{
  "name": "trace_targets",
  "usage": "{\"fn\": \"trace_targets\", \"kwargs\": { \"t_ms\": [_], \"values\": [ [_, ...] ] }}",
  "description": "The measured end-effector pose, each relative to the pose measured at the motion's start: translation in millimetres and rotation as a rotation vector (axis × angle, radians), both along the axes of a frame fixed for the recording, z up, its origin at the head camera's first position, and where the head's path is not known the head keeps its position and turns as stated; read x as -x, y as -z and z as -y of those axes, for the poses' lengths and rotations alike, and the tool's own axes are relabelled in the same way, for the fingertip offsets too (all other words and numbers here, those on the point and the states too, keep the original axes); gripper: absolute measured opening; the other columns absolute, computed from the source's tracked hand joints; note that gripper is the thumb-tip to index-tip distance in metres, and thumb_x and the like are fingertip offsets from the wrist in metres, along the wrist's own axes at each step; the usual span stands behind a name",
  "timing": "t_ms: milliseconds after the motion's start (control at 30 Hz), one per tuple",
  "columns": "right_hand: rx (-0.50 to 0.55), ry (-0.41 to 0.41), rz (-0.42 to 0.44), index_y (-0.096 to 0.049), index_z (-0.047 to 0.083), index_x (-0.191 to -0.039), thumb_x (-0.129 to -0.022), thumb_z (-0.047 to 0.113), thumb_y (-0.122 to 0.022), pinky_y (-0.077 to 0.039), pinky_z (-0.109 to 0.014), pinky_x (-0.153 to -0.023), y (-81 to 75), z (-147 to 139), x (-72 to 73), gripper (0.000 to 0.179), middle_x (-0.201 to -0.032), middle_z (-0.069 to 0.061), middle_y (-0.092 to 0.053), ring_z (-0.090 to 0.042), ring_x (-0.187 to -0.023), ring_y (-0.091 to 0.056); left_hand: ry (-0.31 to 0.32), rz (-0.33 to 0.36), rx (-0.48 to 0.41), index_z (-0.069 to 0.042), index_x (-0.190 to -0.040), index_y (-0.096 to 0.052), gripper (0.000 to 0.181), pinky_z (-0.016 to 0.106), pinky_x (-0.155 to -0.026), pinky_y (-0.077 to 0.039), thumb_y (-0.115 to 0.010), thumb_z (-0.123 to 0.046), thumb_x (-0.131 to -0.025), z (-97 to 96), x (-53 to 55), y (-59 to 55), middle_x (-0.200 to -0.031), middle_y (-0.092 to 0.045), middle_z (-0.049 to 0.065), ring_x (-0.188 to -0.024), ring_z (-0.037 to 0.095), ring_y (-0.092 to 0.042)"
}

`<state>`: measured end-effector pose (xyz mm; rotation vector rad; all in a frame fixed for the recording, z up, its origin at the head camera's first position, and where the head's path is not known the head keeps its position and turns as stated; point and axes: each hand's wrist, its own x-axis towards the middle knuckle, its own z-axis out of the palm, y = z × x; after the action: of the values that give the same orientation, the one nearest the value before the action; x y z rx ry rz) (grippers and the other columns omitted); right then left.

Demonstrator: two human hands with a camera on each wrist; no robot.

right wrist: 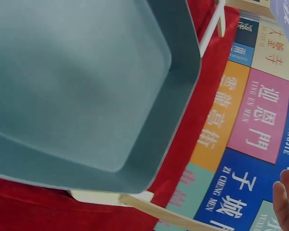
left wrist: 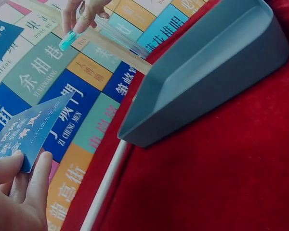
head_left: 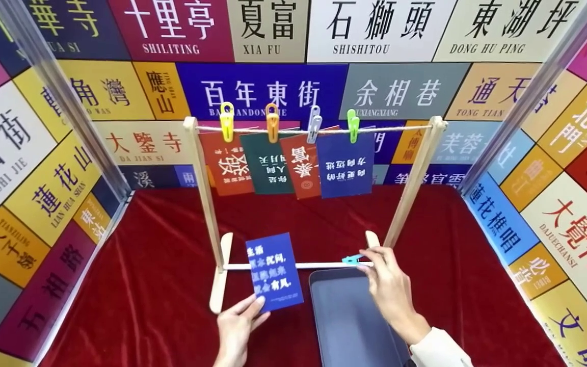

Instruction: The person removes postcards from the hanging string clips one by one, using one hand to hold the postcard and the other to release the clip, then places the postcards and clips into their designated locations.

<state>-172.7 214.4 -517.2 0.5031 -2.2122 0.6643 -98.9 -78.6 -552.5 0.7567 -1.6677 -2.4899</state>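
Observation:
My left hand point(head_left: 240, 326) pinches a blue card point(head_left: 274, 272) with white writing by its lower left corner, in front of the wooden rack. In the left wrist view the same card point(left wrist: 36, 127) sits between thumb and fingers. Between thumb and fingertips my right hand point(head_left: 388, 285) holds a light blue clothespin point(head_left: 353, 259), above the grey tray point(head_left: 359, 326). The right wrist view shows only some fingertips of that hand point(right wrist: 288, 197) at its edge. Several cards hang from the rack's string point(head_left: 293, 130), among them a dark blue card point(head_left: 347, 165) under a green clothespin point(head_left: 353, 126).
The wooden rack point(head_left: 410, 191) stands on dark red cloth point(head_left: 145, 255), with a white bar point(head_left: 319, 265) low across it. Yellow point(head_left: 227, 122), orange point(head_left: 272, 123) and grey point(head_left: 314, 125) clothespins also sit on the string. Walls covered in printed place names point(head_left: 400, 92) enclose the cloth.

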Motion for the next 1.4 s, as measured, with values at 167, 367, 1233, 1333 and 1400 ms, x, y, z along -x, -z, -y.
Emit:
{"fn": "trace_targets", "kwargs": {
  "t_ms": [167, 367, 1233, 1333, 1400],
  "values": [
    [-0.005, 0.010, 0.025, -0.074, 0.009, -0.105, -0.072, 0.006, -0.087, -0.054, -0.029, -0.051, 15.1, -1.5, -1.1, 0.036, -0.106, -0.005, -0.067, -0.017, -0.074, -0.069, 0.031, 0.032, -0.016, 0.020, -0.130, -0.053, 0.050, 0.034, -0.079, -0.065, -0.072, -0.001, -0.090, 4.3, -5.0, 11.2, -0.107, -0.074, 0.020, -0.081, 0.018, -0.076],
    [0.004, 0.034, 0.119, -0.075, 0.012, -0.105, -0.072, 0.009, -0.088, -0.052, -0.029, -0.050, 28.7, -2.3, -1.7, 0.036, -0.107, -0.003, -0.067, -0.011, -0.065, -0.064, 0.079, 0.065, -0.016, 0.020, -0.130, -0.052, 0.051, 0.032, -0.077, -0.065, -0.073, -0.001, -0.089, 5.9, -9.3, 23.1, -0.100, -0.075, 0.011, -0.079, 0.016, -0.075],
    [-0.111, 0.088, 0.399, -0.072, 0.009, -0.103, -0.079, 0.008, -0.083, -0.056, -0.042, -0.060, 69.2, 6.0, 2.0, 0.026, -0.102, -0.004, -0.064, -0.031, -0.083, -0.068, 0.212, 0.165, 0.165, 0.024, -0.123, -0.056, 0.042, 0.035, -0.067, -0.065, -0.069, 0.003, -0.089, 18.2, -13.8, 64.8, -0.097, -0.074, 0.028, -0.074, 0.025, -0.076],
    [-0.109, 0.104, 0.473, -0.072, 0.009, -0.103, -0.080, 0.009, -0.083, -0.056, -0.044, -0.062, 71.2, 4.3, 2.4, 0.025, -0.100, -0.005, -0.064, -0.032, -0.085, -0.068, 0.201, 0.183, 0.314, 0.020, -0.117, -0.063, 0.036, 0.032, -0.061, -0.065, -0.071, 0.001, -0.087, 17.8, -16.3, 66.6, -0.092, -0.075, 0.026, -0.069, 0.022, -0.075],
    [-0.098, 0.107, 0.532, -0.073, 0.009, -0.103, -0.080, 0.010, -0.083, -0.057, -0.045, -0.064, 72.0, 3.1, 2.3, 0.025, -0.100, -0.005, -0.064, -0.032, -0.088, -0.068, 0.190, 0.207, 0.458, 0.014, -0.111, -0.069, 0.031, 0.030, -0.055, -0.063, -0.075, -0.002, -0.085, 16.0, -17.8, 66.3, -0.086, -0.076, 0.023, -0.063, 0.019, -0.073]
  ]
}}
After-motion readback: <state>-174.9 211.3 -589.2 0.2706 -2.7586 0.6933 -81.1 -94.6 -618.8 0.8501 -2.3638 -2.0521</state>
